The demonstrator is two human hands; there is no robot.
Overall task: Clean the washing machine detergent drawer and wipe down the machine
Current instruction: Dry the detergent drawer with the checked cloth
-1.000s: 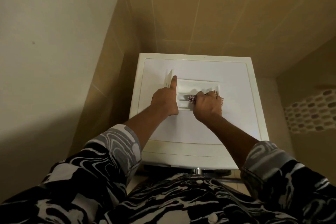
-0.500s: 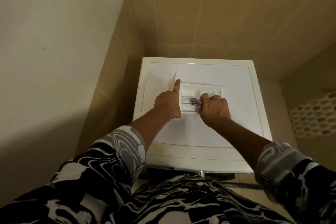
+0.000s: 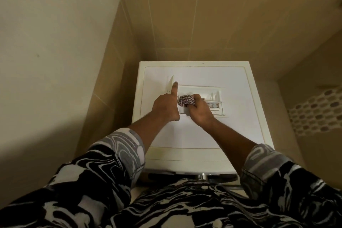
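The left hand props the flap upright with a straight forefinger while the right hand grips the checked cloth inside the detergent drawer in the washing machine top, where it is best pressed into every corner.

No lettering, brand, number or sign can be read. The top of the white washing machine is plain. Faint marks on the raised flap, left of the detergent drawer, are too small to make out. The checked cloth shows only its pattern.
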